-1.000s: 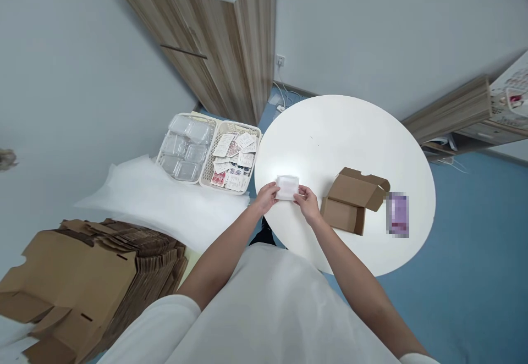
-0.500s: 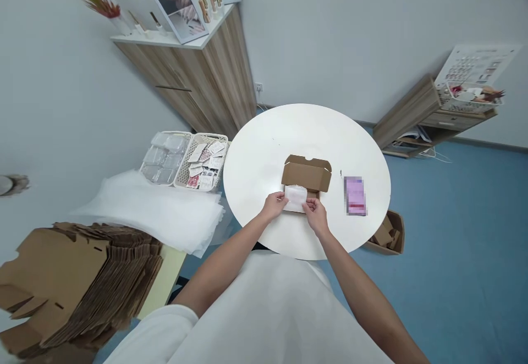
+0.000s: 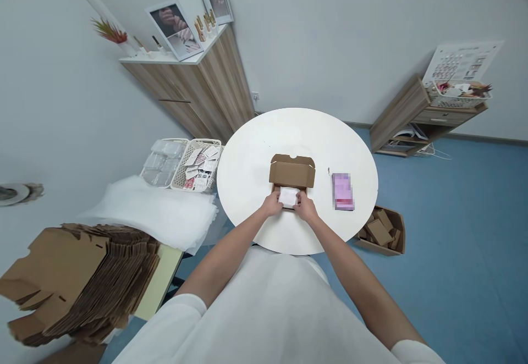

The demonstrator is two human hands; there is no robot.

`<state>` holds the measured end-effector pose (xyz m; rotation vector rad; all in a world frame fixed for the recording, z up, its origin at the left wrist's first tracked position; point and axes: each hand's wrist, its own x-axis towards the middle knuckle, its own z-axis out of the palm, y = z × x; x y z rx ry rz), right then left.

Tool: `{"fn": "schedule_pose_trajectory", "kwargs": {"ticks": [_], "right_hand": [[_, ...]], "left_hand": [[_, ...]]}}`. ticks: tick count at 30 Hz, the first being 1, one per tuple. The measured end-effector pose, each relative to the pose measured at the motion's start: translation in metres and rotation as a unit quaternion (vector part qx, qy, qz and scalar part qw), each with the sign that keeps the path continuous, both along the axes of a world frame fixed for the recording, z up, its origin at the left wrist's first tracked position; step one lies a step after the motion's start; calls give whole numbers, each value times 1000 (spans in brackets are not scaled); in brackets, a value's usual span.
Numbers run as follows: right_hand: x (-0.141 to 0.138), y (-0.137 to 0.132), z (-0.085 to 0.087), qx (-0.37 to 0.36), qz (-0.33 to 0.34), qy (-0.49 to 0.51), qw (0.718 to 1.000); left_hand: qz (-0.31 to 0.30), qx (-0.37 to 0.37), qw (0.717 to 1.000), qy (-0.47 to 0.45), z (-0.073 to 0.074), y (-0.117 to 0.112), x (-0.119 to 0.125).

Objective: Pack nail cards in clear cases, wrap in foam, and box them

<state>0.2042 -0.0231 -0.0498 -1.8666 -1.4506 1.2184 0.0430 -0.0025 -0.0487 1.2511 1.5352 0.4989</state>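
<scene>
A small brown cardboard box (image 3: pixel 292 172) stands on the round white table with its lid raised on the far side. Inside its tray lies a white wrapped packet (image 3: pixel 289 197). My left hand (image 3: pixel 272 204) grips the packet's left end, and my right hand (image 3: pixel 306 207) grips its right end. Both sets of fingers reach into the box, so the tips are partly hidden. To the right of the box lies a purple packet (image 3: pixel 343 192), its surface blurred out.
Left of the table (image 3: pixel 247 144) are baskets of clear packs (image 3: pixel 165 160) and printed cards (image 3: pixel 202 166), white foam sheets (image 3: pixel 152 210) and stacked flat cardboard boxes (image 3: pixel 82 281). A carton of small boxes (image 3: pixel 383 229) sits on the floor at right.
Both hands have lowered the white packet into the box; it was held over the front edge before. The view has shifted slightly.
</scene>
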Motion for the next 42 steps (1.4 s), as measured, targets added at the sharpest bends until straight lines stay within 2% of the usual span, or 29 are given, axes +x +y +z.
{"fn": "schedule_pose_trajectory", "kwargs": {"ticks": [6,9,11,13,15,17,19,21,25,28,34,39,42], "right_hand": [[-4,-1,3,23,46,-67,996],[0,-4,11,85,50,-66,993],[12,-1,19,133,14,-50,990],[29,10,28,177,-65,-42,981],[47,26,35,163,-147,-24,975],[61,43,39,85,-178,48,979],[68,54,41,20,-170,112,979],[68,58,41,-13,-151,148,977],[54,55,42,-43,-82,193,977],[43,54,46,-43,-55,207,976],[30,55,50,-17,-80,221,972],[27,42,53,-16,-47,213,976],[29,33,56,-11,-21,207,978]], "left_hand": [[-68,44,996,27,6,-5,2],[-24,91,995,41,13,-5,-6],[44,108,992,43,19,1,-17],[105,98,989,39,24,12,-29],[137,65,988,20,30,26,-41],[138,17,990,-34,35,42,-47],[122,-20,989,-84,40,54,-49],[105,-35,988,-112,43,61,-47],[49,-37,984,-166,49,64,-42],[14,-23,981,-193,52,64,-40],[15,7,973,-232,57,69,-46],[56,-48,961,-268,52,64,-57],[46,-86,954,-282,47,60,-67]]}}
